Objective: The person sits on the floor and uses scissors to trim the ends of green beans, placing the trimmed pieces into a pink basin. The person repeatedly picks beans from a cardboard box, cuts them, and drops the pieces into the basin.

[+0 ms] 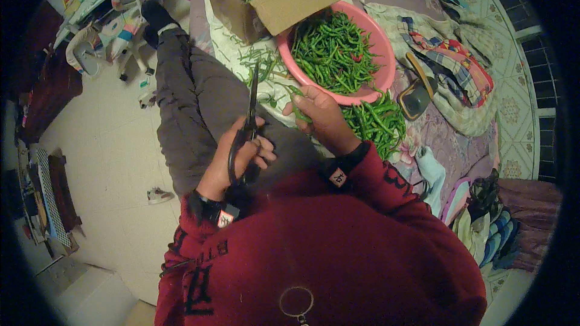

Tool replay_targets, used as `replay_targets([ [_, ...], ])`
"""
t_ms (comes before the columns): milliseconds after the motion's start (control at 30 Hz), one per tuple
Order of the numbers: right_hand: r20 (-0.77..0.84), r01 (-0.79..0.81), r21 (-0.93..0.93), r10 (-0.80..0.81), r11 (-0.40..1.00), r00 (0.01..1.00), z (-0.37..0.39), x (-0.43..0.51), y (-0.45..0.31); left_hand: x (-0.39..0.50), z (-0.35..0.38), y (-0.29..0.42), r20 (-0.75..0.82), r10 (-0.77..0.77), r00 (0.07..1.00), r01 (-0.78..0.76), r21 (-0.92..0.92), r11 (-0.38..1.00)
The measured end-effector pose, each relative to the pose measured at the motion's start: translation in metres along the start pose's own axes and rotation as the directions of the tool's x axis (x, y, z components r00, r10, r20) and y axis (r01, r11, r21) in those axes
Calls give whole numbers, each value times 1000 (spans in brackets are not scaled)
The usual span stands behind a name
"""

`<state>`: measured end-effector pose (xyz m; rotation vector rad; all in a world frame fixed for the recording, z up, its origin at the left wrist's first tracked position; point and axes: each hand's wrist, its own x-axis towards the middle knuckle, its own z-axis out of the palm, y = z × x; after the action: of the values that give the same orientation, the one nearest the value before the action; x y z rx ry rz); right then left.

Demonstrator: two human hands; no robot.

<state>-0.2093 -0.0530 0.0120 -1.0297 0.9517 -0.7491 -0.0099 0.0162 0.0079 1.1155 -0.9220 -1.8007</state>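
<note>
My left hand (242, 149) grips a pair of dark-handled scissors (254, 95), whose blades point away from me and look closed. To the right of the blades, my right hand (319, 115) pinches a green chili pepper (297, 102) between thumb and fingers, its stem end pointing up and left. Beyond that hand stands a pink plastic basin (387, 61) holding many green chilies (333, 50) and a few red ones. More green chilies (380, 122) lie in a heap beside my right wrist. Cut stems (260, 59) are scattered on a white sheet left of the basin.
A cardboard box (294, 7) with green chilies inside stands open behind the basin. Rumpled clothes (453, 63) and a dark, yellow-edged object (417, 95) lie on the flowered bedding at right. My outstretched leg (190, 99) borders the tiled floor, where a shoe (159, 195) lies.
</note>
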Motion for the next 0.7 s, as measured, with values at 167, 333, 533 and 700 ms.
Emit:
replay_targets([
  [167,-53,90,95,-85,991,995,-10,9,-9,-1,-6,1,180,31,983,-53,120,991],
  [333,-99,95,31,-92,995,991,-11,14,-10,-2,-9,-1,270,51,961,-106,195,975],
  [533,-188,101,-18,-103,995,977,-7,17,-7,-4,-7,-1,286,62,956,-131,228,965],
  [700,-213,122,-54,-131,991,968,-13,18,-8,-3,-7,1,301,42,953,-129,277,952],
])
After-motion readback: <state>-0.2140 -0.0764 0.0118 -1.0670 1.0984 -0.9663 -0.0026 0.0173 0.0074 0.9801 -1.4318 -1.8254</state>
